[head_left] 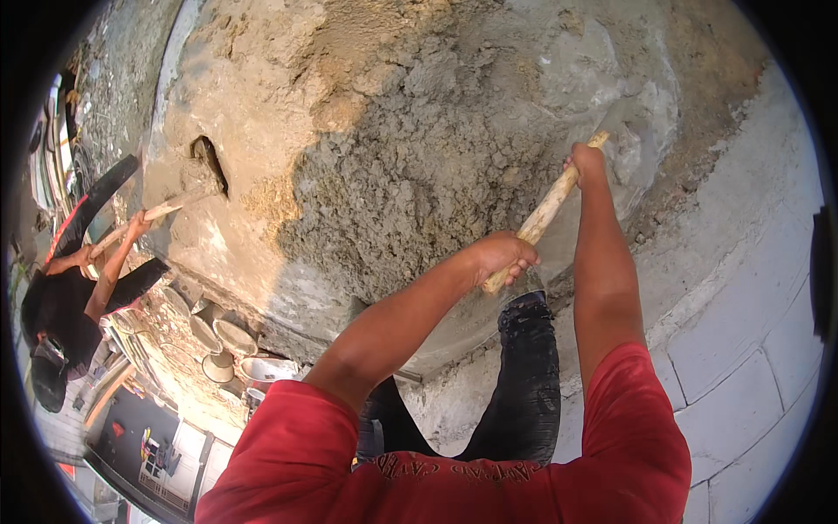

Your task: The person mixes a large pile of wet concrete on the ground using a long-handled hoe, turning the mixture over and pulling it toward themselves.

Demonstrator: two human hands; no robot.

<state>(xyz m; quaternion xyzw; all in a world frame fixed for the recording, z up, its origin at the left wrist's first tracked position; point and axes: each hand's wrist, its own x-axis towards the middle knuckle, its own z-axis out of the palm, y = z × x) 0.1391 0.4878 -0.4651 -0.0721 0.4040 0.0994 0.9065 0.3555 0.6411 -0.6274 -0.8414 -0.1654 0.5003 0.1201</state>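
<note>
Both my hands are closed round a pale wooden tool handle (550,208), which slants up and to the right. My left hand (504,259) grips it by its near end, close above my dark trouser leg. Farther along, my right hand (586,164) wraps round it near the upper end that shows. I cannot make out the tool's head. Beneath and left of the handle lies a broad heap of wet grey mortar mix (410,166), lumpy and rough. Brown sandy material (349,35) borders it on the far left side.
At the left a co-worker in dark clothes (57,306) holds a long-handled hoe (161,210), its dark blade at the mix's edge. Several buckets and pans (234,336) stand at the lower left. A pale block surface (733,402) lies to the right.
</note>
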